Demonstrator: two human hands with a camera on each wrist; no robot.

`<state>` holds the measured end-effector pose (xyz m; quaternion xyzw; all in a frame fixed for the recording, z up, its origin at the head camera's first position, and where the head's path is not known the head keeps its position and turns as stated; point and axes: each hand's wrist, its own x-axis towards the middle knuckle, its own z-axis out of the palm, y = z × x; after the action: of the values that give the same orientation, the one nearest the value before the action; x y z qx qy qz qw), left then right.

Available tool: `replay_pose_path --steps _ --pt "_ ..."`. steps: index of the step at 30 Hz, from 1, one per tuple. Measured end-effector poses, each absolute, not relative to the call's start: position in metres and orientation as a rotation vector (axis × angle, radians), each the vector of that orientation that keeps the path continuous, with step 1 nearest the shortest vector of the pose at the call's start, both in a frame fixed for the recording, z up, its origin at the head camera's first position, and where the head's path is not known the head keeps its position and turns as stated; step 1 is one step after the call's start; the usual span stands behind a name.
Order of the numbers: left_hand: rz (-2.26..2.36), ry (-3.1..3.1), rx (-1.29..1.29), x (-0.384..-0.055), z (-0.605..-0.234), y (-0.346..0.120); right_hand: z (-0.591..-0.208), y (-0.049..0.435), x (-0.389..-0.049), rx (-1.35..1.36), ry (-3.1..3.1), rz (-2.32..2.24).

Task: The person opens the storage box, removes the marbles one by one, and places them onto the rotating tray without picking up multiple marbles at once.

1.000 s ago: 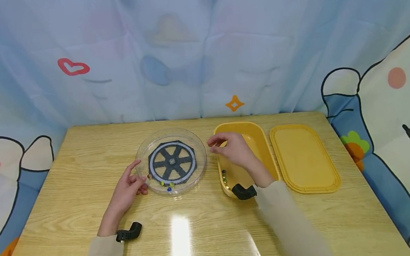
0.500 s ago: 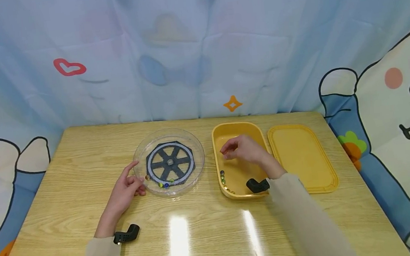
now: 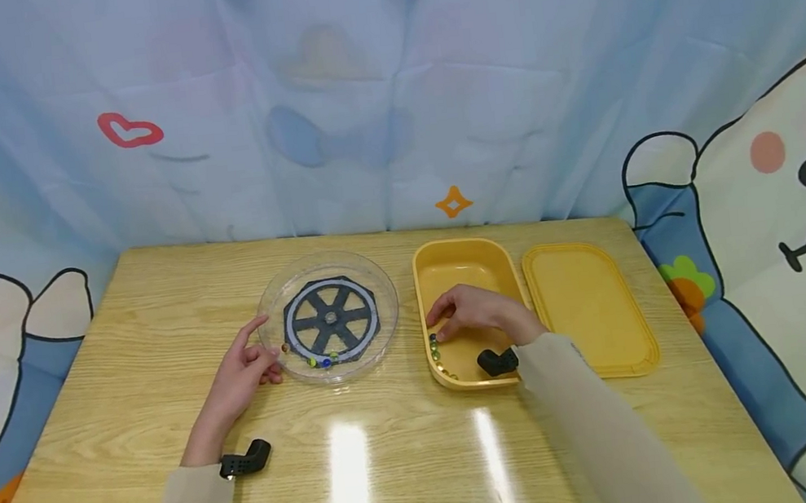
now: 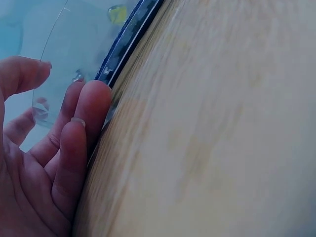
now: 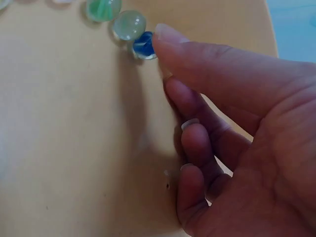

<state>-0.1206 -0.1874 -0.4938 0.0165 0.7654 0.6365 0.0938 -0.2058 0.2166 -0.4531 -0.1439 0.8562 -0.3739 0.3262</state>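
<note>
My left hand (image 3: 239, 375) rests at the near-left rim of a round clear dish (image 3: 382, 286), its fingers loosely bent beside the wall. Inside the dish is a dark six-spoked wheel pattern (image 3: 330, 317). Near its front lie an amber marble (image 3: 285, 348), a blue marble (image 3: 326, 364) and two yellow-green ones. My right hand (image 3: 479, 309) reaches down into a yellow box (image 3: 473, 251). In the right wrist view, the thumb tip is right at a blue-and-clear marble (image 5: 144, 45), the end one in a line with a clear-green marble (image 5: 129, 24). The other fingers bend below, away from it.
A yellow lid (image 3: 592, 309) lies flat to the right of the box. More marbles run along the box's left wall to its near corner. The wooden table (image 3: 425, 462) ends at a blue printed curtain (image 3: 329, 112).
My right hand has moved from above the box's left rim down to the marbles inside. In the dish, the blue marble has rolled slightly. My left hand stays at the rim.
</note>
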Motion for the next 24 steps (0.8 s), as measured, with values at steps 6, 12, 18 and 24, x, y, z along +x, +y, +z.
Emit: replay_pose_path --steps 6,12,18,24 --pt "1.897 2.268 0.044 -0.1215 -0.4948 -0.1888 -0.4523 0.2137 -0.2068 -0.385 2.273 -0.936" --pt "1.892 2.28 0.027 -0.121 -0.4964 -0.1886 -0.4523 0.2114 -0.2051 -0.401 2.292 -0.923" --pt "1.903 2.273 0.017 -0.1209 -0.4967 -0.1865 -0.4503 0.2102 -0.2043 -0.431 2.317 -0.897" --pt "1.913 2.268 0.027 -0.1215 -0.496 -0.1863 -0.4493 0.2097 -0.2054 -0.464 2.317 -0.867"
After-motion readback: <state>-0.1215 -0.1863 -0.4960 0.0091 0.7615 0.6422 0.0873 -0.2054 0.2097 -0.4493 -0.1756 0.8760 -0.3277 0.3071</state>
